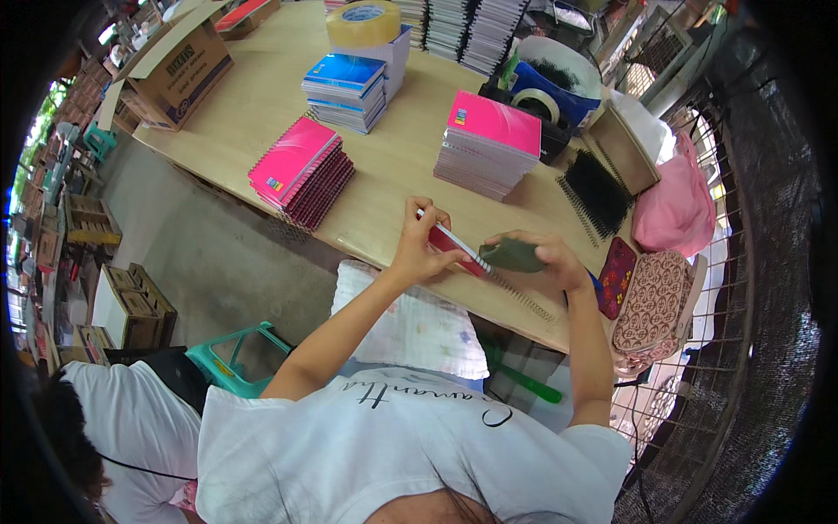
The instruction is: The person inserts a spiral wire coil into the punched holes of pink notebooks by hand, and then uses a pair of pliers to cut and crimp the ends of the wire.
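Note:
Near the table's front edge, my left hand [421,247] is closed on a small notebook [469,265] with a red cover, tilted so its white page edge faces up. A thin spiral wire coil [524,301] runs from the notebook's near right end toward the right along the tabletop. How far it threads through the pages I cannot make out. My right hand [559,259] grips a flat dark green piece [513,255], whose edge is close to the notebook's end and the coil; whether it touches them is unclear.
Pink notebook stacks [292,162] [493,127] and a blue one [347,83] stand beyond my hands. Black coils [594,196], a floral pouch [617,275] and a patterned bag [653,301] lie at right. A tape roll [362,22] and cardboard box [179,74] are farther back. Someone in white [140,428] sits at left.

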A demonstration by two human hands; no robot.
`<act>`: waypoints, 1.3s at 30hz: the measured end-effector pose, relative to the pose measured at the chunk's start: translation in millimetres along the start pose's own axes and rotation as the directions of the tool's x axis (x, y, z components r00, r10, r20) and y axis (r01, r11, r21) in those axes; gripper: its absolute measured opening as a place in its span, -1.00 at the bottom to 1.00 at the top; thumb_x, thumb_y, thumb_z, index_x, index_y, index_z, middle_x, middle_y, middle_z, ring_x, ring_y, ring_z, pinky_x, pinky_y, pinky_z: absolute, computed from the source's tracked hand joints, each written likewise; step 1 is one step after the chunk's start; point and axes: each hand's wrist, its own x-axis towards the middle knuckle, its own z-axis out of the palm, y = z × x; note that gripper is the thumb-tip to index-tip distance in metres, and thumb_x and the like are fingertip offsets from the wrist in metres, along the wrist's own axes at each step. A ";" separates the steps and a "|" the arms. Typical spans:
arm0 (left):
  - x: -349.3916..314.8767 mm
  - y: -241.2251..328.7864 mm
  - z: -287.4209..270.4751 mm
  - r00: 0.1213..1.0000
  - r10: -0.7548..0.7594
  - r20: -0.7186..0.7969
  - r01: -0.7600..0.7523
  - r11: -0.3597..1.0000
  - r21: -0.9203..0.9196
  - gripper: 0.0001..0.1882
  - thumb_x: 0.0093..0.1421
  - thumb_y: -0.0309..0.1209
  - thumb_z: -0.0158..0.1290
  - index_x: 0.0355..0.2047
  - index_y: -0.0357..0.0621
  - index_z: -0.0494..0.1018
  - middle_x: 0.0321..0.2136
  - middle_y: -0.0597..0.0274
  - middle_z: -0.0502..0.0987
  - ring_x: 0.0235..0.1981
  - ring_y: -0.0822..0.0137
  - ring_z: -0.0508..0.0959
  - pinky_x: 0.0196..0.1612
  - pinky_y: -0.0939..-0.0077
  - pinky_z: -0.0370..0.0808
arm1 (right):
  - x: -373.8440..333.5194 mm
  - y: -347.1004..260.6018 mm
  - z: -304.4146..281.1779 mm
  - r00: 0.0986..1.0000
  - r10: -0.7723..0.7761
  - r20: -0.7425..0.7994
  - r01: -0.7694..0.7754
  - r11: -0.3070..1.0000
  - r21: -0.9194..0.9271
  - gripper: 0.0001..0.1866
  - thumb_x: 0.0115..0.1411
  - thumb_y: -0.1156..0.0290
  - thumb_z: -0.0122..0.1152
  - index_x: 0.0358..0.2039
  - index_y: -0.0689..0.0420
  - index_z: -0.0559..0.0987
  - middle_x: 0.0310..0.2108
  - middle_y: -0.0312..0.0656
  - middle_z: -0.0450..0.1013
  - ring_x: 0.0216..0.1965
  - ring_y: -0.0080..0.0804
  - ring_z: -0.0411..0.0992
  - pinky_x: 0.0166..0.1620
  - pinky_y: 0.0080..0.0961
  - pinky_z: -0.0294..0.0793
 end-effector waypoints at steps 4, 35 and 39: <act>2.1 6.8 4.0 0.999 -0.021 -0.026 0.021 1.000 -0.007 -0.32 -0.35 -0.18 0.51 -0.32 -0.16 0.34 -0.28 0.13 0.22 -0.20 0.19 0.31 -0.24 0.36 0.40 | 6.6 -2.2 3.5 0.977 0.065 -0.205 -0.152 0.881 -0.448 -0.44 0.14 0.09 0.13 0.04 0.25 0.52 0.03 -0.10 0.43 0.01 -0.35 0.40 0.13 -0.44 0.30; 14.2 -31.2 -19.9 0.906 -0.262 0.333 0.424 0.596 -0.682 -0.73 0.08 -0.66 0.19 -0.24 -0.21 0.39 -0.30 0.33 0.44 -0.26 0.50 0.47 -0.13 0.60 0.47 | 45.9 2.4 24.5 0.990 0.033 -0.138 -0.003 0.977 0.215 -0.59 0.27 0.21 0.11 -0.17 0.37 0.60 -0.02 -0.11 0.45 -0.02 -0.38 0.39 -0.02 -0.47 0.39; 16.2 -28.2 -21.5 0.906 -0.279 0.317 0.423 0.614 -0.666 -0.70 0.07 -0.67 0.19 -0.22 -0.20 0.37 -0.31 0.36 0.44 -0.28 0.52 0.47 -0.17 0.62 0.48 | 56.4 13.2 21.7 0.960 0.077 -0.269 -0.150 0.954 -0.260 -0.57 0.24 0.22 0.14 -0.06 0.35 0.55 -0.05 -0.14 0.45 -0.11 -0.42 0.42 -0.11 -0.51 0.43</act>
